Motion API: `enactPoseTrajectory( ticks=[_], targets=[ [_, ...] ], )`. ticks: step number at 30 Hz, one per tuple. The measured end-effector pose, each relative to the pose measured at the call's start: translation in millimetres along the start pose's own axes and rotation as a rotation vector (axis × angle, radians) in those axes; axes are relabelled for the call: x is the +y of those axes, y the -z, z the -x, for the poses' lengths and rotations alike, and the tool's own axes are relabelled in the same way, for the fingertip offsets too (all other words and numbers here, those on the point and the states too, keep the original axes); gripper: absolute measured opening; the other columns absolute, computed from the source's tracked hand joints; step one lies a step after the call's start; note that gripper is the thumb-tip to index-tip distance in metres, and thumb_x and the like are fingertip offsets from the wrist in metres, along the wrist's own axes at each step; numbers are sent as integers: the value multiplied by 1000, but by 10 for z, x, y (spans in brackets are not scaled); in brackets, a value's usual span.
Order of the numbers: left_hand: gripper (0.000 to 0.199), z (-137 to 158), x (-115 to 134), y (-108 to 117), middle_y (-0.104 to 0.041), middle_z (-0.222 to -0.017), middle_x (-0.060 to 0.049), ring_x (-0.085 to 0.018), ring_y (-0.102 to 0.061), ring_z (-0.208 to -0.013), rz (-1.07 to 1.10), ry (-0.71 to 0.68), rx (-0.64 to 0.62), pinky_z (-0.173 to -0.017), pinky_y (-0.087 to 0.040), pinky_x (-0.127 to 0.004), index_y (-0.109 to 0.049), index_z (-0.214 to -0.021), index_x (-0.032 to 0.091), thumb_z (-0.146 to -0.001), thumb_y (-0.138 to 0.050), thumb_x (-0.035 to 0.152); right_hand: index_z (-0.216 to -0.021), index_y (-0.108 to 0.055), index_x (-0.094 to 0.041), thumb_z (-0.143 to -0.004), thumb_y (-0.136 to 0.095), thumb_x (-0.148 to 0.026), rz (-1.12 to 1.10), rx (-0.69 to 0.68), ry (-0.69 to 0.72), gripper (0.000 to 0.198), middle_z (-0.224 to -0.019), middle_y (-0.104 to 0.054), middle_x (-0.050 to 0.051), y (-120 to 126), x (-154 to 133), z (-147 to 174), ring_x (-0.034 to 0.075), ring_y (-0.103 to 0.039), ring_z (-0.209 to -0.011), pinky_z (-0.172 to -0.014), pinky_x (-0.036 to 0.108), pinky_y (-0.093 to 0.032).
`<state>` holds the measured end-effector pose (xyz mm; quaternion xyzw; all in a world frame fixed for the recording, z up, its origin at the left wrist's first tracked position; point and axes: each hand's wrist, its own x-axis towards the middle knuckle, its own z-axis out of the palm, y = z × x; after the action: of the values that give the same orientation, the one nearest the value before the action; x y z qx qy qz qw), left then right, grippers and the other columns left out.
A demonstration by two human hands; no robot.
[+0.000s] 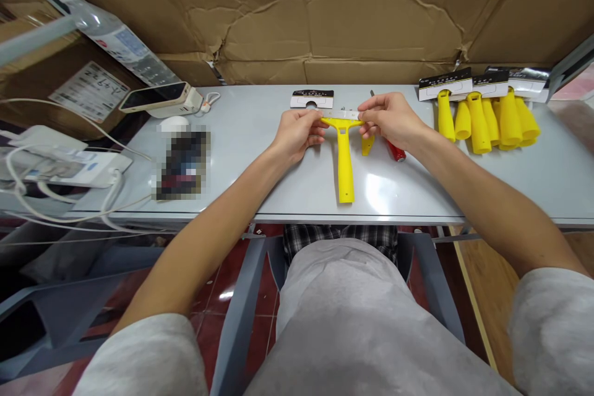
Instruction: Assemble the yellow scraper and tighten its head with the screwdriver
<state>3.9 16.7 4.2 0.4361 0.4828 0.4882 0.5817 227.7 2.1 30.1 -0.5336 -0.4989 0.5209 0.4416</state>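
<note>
A yellow T-shaped scraper handle [345,164] lies on the grey table, its grip pointing towards me. Across its head runs a thin metal blade [341,114]. My left hand [301,131] pinches the left end of the blade and the scraper head. At the other end, my right hand [387,119] has the blade between thumb and fingers. Under the right hand rests a small yellow piece [367,146]. Beside it lies a screwdriver with a red handle [396,151], partly covered by that hand. A black-and-white blade cover [312,99] sits just behind my left hand.
Several finished-looking yellow scrapers [476,120] with black-and-white covers are grouped at the right. At the left are a phone [155,99], a water bottle [120,40], a power strip [93,167] with cables and a blurred item [183,167]. Cardboard [343,31] stands behind the table.
</note>
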Motion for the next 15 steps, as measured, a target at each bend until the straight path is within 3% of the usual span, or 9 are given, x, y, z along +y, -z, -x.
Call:
enactPoseTrajectory(
  ticks=[10,15],
  targets=[
    [24,-1,-6,-11,-77,-82,-7,-7,-64,-57,2,-22,-16,-48,-52,-17,-76,-81,14,-104,-69,14,-103,-59,-19,-96,-72,-4,-41,49,-31,20,-80,-62,1,-27,-36,29,10,-67,-64,-55,20,-58],
    [22,-44,-55,5,-77,-83,-6,-6,-62,-57,-8,-35,-29,-50,-51,-15,-73,-81,15,-103,-71,16,-102,-60,-18,-96,-69,-3,-71,1,-37,18,-87,-68,6,-7,3,-3,14,-75,-71,-61,23,-63]
  ],
)
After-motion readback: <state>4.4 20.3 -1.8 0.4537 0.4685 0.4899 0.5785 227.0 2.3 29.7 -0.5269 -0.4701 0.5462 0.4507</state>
